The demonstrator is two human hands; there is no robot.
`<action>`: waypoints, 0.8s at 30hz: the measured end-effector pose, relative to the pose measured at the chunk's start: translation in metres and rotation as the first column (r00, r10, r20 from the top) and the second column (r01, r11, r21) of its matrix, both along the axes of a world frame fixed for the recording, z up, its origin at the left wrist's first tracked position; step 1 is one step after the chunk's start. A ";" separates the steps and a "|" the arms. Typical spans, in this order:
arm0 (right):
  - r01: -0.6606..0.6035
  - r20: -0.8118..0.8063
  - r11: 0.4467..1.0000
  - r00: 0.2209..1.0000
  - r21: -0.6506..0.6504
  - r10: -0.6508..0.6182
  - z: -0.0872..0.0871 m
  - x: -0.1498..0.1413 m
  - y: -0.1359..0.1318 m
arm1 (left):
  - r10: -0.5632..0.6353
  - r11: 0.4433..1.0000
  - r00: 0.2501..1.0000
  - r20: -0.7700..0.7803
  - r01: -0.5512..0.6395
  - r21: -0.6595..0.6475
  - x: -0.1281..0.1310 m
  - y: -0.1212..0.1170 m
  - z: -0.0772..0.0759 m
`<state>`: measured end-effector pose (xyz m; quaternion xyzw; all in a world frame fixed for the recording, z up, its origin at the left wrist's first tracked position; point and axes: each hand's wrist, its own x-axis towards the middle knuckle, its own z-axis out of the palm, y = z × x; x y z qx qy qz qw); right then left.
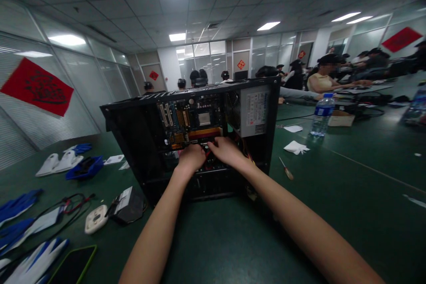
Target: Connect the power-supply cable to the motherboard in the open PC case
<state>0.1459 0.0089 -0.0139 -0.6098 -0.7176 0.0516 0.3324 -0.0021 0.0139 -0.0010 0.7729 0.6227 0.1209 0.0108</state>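
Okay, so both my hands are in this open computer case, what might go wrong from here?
Your left hand and right hand are bare and close to the motherboard, so a slip might knock a component. The yellowish wires beside your right wrist could snag if you pull back. The screwdriver lying on the table beside the computer case might roll if bumped.
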 end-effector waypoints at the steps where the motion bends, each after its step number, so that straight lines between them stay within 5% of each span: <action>1: -0.002 0.000 1.000 1.000 -0.006 0.002 0.000 0.000 0.000 | -0.002 1.000 1.000 0.018 0.002 -0.013 -0.001 0.001 0.000; 15: -0.047 -0.027 0.996 0.999 -0.069 0.046 -0.003 -0.001 0.001 | -0.066 0.992 0.966 0.249 0.089 -0.086 -0.011 0.012 -0.017; 24: -0.082 -0.208 0.988 0.977 -0.134 0.053 -0.009 0.000 0.009 | -0.115 0.980 0.933 0.341 0.162 -0.114 -0.014 0.018 -0.018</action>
